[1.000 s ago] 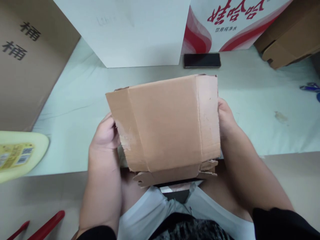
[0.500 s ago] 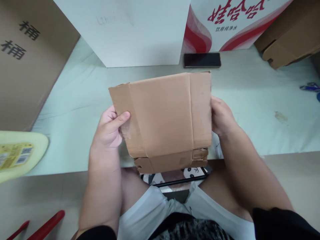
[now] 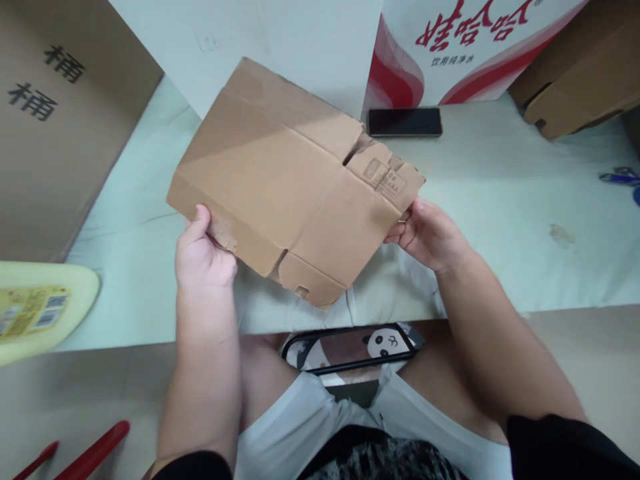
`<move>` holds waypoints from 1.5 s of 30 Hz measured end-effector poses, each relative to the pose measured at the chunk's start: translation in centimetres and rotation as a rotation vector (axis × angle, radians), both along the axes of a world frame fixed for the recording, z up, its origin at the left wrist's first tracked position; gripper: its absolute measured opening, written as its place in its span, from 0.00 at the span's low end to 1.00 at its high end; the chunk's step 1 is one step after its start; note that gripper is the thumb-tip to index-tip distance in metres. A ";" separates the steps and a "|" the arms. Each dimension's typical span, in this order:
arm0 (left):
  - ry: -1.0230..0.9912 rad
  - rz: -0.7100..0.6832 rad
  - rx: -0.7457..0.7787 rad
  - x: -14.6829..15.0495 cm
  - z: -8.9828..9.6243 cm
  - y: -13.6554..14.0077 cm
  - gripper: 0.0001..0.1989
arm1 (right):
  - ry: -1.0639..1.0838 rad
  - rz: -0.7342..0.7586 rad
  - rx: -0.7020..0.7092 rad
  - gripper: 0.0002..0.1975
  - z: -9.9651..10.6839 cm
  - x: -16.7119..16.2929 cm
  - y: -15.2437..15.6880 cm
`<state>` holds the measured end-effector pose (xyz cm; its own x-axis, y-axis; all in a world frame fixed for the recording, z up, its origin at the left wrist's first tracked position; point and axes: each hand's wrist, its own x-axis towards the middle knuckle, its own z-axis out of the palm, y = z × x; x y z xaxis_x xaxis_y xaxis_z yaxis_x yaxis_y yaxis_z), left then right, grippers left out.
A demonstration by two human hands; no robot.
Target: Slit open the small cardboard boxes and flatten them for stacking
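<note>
A flattened brown cardboard box [image 3: 280, 180] is held up above the pale green table covering, turned at a slant. Its crease lines and slotted flaps show, and small printed marks sit on the flap at the right. My left hand [image 3: 204, 257] grips the lower left edge, thumb on top and the other fingers partly hidden beneath. At the right corner, below the printed flap, my right hand [image 3: 425, 230] pinches the cardboard between thumb and fingers.
Behind stand a white box [image 3: 310, 40] and a red-and-white printed carton [image 3: 465, 53], with a phone [image 3: 405, 123] before them. Large brown cartons flank both sides. A pale yellow item with a label [image 3: 45, 307] lies left; blue-handled scissors [image 3: 623, 177] are far right.
The flattened box has been turned clockwise and raised away from me, so its printed flap now shows at the right. My right hand has shifted to that corner; my left still holds the left side.
</note>
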<state>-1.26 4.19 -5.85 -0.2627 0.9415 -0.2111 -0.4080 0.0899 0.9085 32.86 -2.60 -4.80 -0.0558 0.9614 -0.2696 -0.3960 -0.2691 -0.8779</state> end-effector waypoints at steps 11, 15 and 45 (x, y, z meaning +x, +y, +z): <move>0.005 -0.091 0.066 3.0 1.4 -1.3 0.14 | -0.022 0.032 -0.071 0.29 -1.2 -2.9 -0.6; -0.003 0.002 0.092 0.8 3.1 -0.8 0.12 | -0.029 -0.029 -0.086 0.29 -0.8 -2.6 -0.6; 0.762 -0.147 0.204 -0.6 0.7 -0.2 0.12 | -0.543 -0.622 0.036 0.21 3.0 5.8 -11.3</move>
<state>-1.84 4.01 -5.12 -0.1357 0.9783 0.1568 0.3346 -0.1037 0.9366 38.63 -13.92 -1.77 0.6188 0.7821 -0.0738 0.0185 -0.1085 -0.9939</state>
